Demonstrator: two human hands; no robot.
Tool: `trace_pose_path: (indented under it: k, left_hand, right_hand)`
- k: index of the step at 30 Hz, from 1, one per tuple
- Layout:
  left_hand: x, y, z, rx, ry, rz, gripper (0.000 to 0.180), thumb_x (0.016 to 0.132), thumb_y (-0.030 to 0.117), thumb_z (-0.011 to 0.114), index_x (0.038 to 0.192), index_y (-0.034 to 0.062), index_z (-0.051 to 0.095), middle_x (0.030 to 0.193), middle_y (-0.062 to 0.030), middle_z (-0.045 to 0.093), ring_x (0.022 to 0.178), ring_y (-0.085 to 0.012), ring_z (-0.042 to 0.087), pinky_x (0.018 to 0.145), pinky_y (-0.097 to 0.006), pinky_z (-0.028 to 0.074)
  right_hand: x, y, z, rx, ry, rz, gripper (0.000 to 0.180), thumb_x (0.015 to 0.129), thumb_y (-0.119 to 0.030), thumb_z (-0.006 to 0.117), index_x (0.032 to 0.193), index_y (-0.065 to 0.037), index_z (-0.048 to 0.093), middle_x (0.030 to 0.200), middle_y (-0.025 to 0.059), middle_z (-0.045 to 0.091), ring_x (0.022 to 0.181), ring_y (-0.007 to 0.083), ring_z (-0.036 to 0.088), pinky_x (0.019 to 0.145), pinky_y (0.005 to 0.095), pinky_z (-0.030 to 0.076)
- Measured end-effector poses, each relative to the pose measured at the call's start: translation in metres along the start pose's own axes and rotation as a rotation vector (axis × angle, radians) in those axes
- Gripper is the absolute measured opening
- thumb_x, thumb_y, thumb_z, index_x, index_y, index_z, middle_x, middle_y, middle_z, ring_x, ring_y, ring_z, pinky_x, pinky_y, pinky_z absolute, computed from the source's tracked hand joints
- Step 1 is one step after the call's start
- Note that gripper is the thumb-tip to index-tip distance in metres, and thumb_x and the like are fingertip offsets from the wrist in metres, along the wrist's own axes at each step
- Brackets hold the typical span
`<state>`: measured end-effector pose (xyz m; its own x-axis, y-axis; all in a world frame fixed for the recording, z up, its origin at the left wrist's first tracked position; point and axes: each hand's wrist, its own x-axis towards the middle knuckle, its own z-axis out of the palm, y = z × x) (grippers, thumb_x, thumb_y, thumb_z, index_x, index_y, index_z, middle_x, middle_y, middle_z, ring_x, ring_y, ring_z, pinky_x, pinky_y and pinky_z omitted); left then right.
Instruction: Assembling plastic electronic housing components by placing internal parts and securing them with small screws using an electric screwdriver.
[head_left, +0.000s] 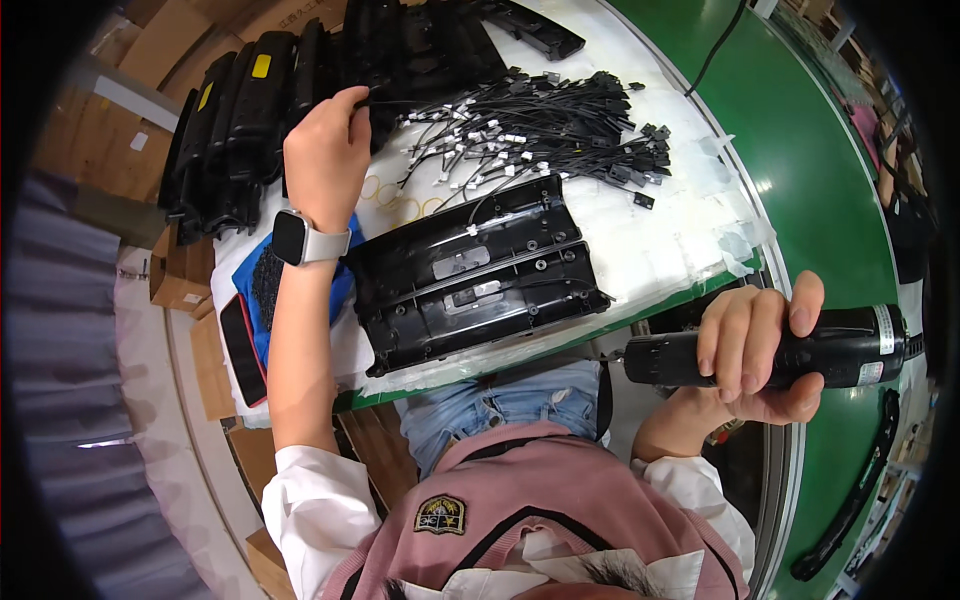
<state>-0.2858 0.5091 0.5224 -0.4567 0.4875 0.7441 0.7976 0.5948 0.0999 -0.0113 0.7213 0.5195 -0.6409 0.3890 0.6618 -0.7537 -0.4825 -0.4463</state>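
Note:
My right hand (757, 345) is wrapped round a black electric screwdriver (655, 358) at the table's right front edge, its tip pointing left. My left hand (328, 150), with a watch (291, 238) on the wrist, reaches to the far left. Its fingers are pinched together beside the black housings; what they hold, if anything, is hidden. Between my arms, two long black plastic housings (520, 305) lie side by side, hollow side up, near the front edge. A thin cable with a white connector (472, 230) rests on the farther one.
A heap of short black cables (520, 130) with white connectors lies beyond the housings. More black housings (262, 95) are stacked at the back left. A blue bag (340, 290) of small dark pieces and a red-edged phone (240, 350) lie by my left forearm.

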Motion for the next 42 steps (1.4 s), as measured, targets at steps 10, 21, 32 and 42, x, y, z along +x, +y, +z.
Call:
trace_pose_path:
  k: [10,21,32,42]
  left_hand:
    - [-0.032,0.019,-0.016,-0.916,-0.392,-0.706,0.013,0.084,0.010,0.060,0.083,-0.0022,0.057,0.062,-0.0089,0.062,0.047,-0.0111,0.058,0.043,-0.019,0.044]
    - [-0.049,0.004,-0.019,-0.956,-0.244,-0.693,0.016,0.082,0.005,0.062,0.096,-0.0027,0.059,0.072,-0.0081,0.064,0.060,-0.0104,0.060,0.054,-0.021,0.046]
    - [-0.020,0.016,0.024,-1.201,-0.342,-0.521,0.028,0.087,0.008,0.058,0.112,-0.0036,0.058,0.083,-0.0059,0.060,0.063,-0.0078,0.055,0.064,-0.022,0.047]
    - [-0.005,-0.014,0.029,-1.219,0.093,-0.524,0.028,0.091,0.010,0.053,0.116,-0.0038,0.055,0.094,-0.0100,0.061,0.078,-0.0112,0.058,0.072,-0.024,0.050]
  right_hand:
    - [0.005,0.015,0.013,0.046,-0.147,0.096,0.045,0.078,-0.028,0.070,0.101,-0.009,0.036,0.061,0.0013,0.056,0.043,0.0126,0.054,0.045,0.0265,0.045]
    - [0.011,0.029,0.030,0.013,-0.174,0.185,0.040,0.078,-0.027,0.070,0.096,-0.008,0.040,0.057,-0.0001,0.055,0.039,0.0095,0.052,0.037,0.0231,0.044]
    - [-0.002,0.012,0.038,-0.023,0.154,0.271,0.043,0.073,-0.022,0.073,0.096,-0.003,0.043,0.060,0.0034,0.051,0.047,0.0113,0.048,0.043,0.0268,0.038]
    - [-0.010,0.002,0.037,-0.016,0.177,0.314,0.040,0.071,-0.016,0.071,0.094,0.003,0.045,0.064,0.0044,0.052,0.050,0.0084,0.048,0.045,0.0214,0.040]
